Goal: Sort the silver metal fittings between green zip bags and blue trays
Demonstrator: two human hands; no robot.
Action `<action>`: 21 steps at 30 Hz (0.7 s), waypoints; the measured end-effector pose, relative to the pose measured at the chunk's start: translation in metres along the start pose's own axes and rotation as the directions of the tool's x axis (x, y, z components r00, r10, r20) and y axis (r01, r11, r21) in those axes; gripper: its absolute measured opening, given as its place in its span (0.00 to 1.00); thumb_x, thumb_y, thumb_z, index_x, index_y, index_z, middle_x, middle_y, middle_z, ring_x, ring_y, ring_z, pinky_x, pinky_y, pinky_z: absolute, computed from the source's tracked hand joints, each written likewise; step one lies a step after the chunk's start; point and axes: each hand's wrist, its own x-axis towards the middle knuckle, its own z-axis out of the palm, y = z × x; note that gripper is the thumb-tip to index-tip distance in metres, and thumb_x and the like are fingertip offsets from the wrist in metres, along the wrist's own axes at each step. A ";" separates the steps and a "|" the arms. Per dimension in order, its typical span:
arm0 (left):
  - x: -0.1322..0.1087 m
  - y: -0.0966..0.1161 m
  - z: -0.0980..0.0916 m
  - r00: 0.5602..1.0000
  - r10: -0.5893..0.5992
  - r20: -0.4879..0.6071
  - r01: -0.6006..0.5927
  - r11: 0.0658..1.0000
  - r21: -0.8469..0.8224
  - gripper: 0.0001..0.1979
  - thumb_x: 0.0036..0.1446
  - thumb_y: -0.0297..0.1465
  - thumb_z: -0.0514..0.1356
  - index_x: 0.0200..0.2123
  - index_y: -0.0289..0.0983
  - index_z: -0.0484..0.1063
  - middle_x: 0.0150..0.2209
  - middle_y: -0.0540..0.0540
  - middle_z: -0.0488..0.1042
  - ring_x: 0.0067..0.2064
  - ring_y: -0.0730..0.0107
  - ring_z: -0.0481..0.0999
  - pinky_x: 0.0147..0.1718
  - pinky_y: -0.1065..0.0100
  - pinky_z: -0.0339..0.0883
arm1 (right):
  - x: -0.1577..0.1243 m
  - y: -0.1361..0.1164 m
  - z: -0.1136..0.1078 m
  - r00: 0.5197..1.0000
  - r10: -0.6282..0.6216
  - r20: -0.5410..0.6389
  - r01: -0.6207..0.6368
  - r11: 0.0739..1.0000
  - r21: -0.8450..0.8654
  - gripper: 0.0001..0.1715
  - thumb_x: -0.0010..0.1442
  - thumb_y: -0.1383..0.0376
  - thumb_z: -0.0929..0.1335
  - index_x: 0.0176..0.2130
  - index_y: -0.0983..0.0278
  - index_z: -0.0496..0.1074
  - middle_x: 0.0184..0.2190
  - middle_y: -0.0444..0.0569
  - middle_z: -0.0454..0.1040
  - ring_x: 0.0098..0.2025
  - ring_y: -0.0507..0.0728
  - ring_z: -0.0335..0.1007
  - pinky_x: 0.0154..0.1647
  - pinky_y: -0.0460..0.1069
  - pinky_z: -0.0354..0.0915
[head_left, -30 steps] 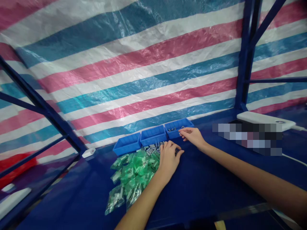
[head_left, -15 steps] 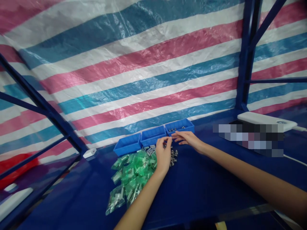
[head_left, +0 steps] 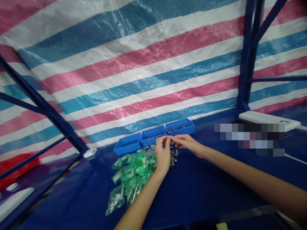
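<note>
Left hand (head_left: 163,158) and right hand (head_left: 190,144), in the head view, meet fingertip to fingertip just in front of the rightmost blue bin (head_left: 189,129), fingers bent and nearly closed, whether on some small part I cannot tell, with screws (head_left: 174,158) on that bin's near side and green bags (head_left: 137,169) to its left.

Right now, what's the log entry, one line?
left hand, right hand: fingertips close together; held item: unclear; screws: loose beside left hand; bags: piled left of screws
</note>
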 end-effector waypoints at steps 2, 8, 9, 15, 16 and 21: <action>-0.001 0.001 0.000 1.000 0.015 -0.005 -0.015 1.000 0.007 0.09 0.58 0.34 0.54 0.35 0.37 0.72 0.37 0.47 0.70 0.38 0.70 0.69 0.36 0.70 0.60 | 0.000 -0.001 0.000 1.000 -0.014 -0.025 0.014 1.000 -0.018 0.18 0.49 0.52 0.69 0.30 0.65 0.76 0.29 0.46 0.73 0.27 0.47 0.63 0.26 0.42 0.57; -0.001 0.000 0.001 0.997 0.077 -0.003 -0.077 0.994 0.082 0.06 0.55 0.32 0.57 0.35 0.37 0.71 0.36 0.47 0.69 0.37 0.70 0.68 0.38 0.68 0.61 | 0.002 0.000 -0.002 0.990 -0.099 -0.101 0.090 0.992 -0.089 0.19 0.48 0.51 0.69 0.28 0.66 0.75 0.22 0.43 0.69 0.24 0.47 0.60 0.24 0.43 0.56; -0.001 0.000 0.001 0.996 0.084 0.008 -0.084 0.991 0.104 0.06 0.55 0.32 0.58 0.35 0.37 0.71 0.36 0.47 0.68 0.37 0.69 0.68 0.38 0.67 0.61 | 0.003 0.001 -0.003 0.985 -0.126 -0.114 0.113 0.987 -0.111 0.19 0.48 0.51 0.69 0.28 0.66 0.75 0.22 0.43 0.69 0.23 0.48 0.60 0.23 0.43 0.56; -0.003 0.000 0.000 0.980 0.153 0.126 -0.183 0.941 0.283 0.06 0.54 0.31 0.58 0.36 0.39 0.72 0.37 0.46 0.68 0.41 0.65 0.67 0.44 0.62 0.60 | 0.008 0.008 -0.010 0.959 -0.186 -0.213 0.156 0.976 -0.151 0.20 0.46 0.51 0.70 0.30 0.65 0.76 0.24 0.46 0.72 0.24 0.49 0.61 0.23 0.44 0.58; -0.003 0.000 0.000 0.977 0.162 0.139 -0.199 0.929 0.312 0.07 0.54 0.31 0.59 0.38 0.39 0.71 0.38 0.46 0.68 0.42 0.65 0.67 0.45 0.61 0.59 | 0.009 0.009 -0.011 0.955 -0.187 -0.230 0.155 0.976 -0.152 0.19 0.46 0.52 0.70 0.31 0.65 0.76 0.25 0.46 0.72 0.24 0.49 0.62 0.23 0.44 0.58; -0.008 -0.003 0.000 0.955 0.110 0.276 -0.244 0.820 0.518 0.13 0.50 0.35 0.63 0.40 0.41 0.70 0.40 0.46 0.66 0.45 0.60 0.64 0.45 0.58 0.56 | 0.012 0.008 -0.017 0.927 -0.193 -0.321 0.144 0.975 -0.168 0.20 0.45 0.51 0.70 0.30 0.65 0.76 0.28 0.48 0.74 0.25 0.51 0.63 0.24 0.46 0.60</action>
